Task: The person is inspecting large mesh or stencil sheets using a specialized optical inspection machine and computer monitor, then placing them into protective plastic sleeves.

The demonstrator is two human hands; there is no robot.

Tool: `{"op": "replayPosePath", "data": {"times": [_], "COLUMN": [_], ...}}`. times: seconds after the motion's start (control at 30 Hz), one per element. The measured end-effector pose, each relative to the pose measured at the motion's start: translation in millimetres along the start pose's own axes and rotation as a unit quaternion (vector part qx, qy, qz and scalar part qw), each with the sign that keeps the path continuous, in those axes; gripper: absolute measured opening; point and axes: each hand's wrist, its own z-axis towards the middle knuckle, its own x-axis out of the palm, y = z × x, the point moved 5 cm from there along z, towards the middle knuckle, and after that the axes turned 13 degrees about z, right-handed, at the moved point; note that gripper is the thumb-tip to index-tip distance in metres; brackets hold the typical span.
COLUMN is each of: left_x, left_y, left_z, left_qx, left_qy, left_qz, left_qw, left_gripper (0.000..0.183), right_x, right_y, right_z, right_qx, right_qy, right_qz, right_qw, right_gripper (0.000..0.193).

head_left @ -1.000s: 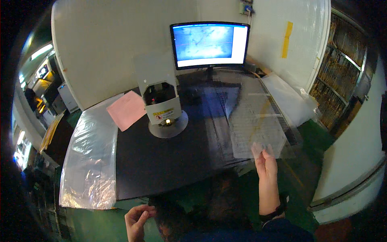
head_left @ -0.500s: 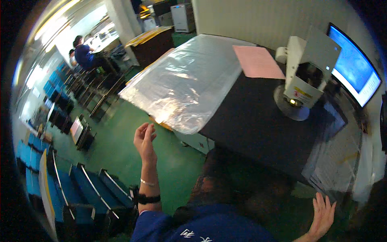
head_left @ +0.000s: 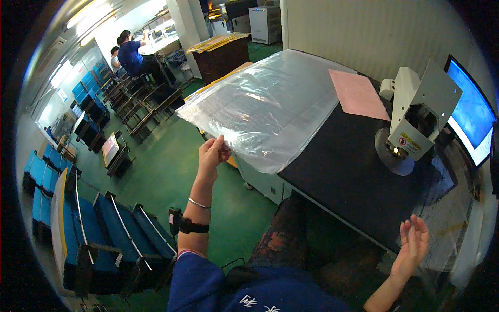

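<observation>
My left hand (head_left: 213, 155) is raised at the near left edge of a large clear plastic sheet (head_left: 254, 117). Its fingers are curled and pinched together, the tips overlapping the sheet's edge in the picture. Whether they grip the plastic or something thin, I cannot make out. The sheet lies spread over the left part of a black-topped table (head_left: 332, 156), glossy and wrinkled. Low on the right, my right hand (head_left: 412, 244) hovers by the table's near edge, palm partly turned up, fingers loosely bent and apart, holding nothing visible.
A pink sheet (head_left: 358, 94) lies beside the plastic. Behind it stand a white device (head_left: 413, 117) on a round base and a lit monitor (head_left: 470, 112). Blue racks (head_left: 112, 234) fill the lower left. A person (head_left: 132, 57) sits at a far bench.
My view has shifted left, so the table appears further right. My left hand has come up to the plastic sheet's edge. My right hand has risen and its fingers have bent.
</observation>
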Motion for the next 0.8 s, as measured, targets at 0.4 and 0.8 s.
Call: {"op": "replayPosePath", "data": {"times": [0.4, 0.8], "left_x": [30.1, 12.6], "left_y": [8.5, 36.9], "left_z": [-56.3, -56.9], "left_qx": [0.028, -0.03], "left_qy": [0.067, 0.183], "left_qz": [-0.033, -0.217], "left_qw": [0.997, 0.958], "left_gripper": [0.022, 0.054], "right_x": [207.4, 243.1], "right_y": [-70.6, -137.2], "right_z": [-43.1, 13.2], "right_qx": [-0.174, -0.182], "right_qy": [0.429, 0.312], "right_qz": [-0.333, -0.316], "right_qw": [0.822, 0.877], "right_gripper": [0.057, 0.018]}}
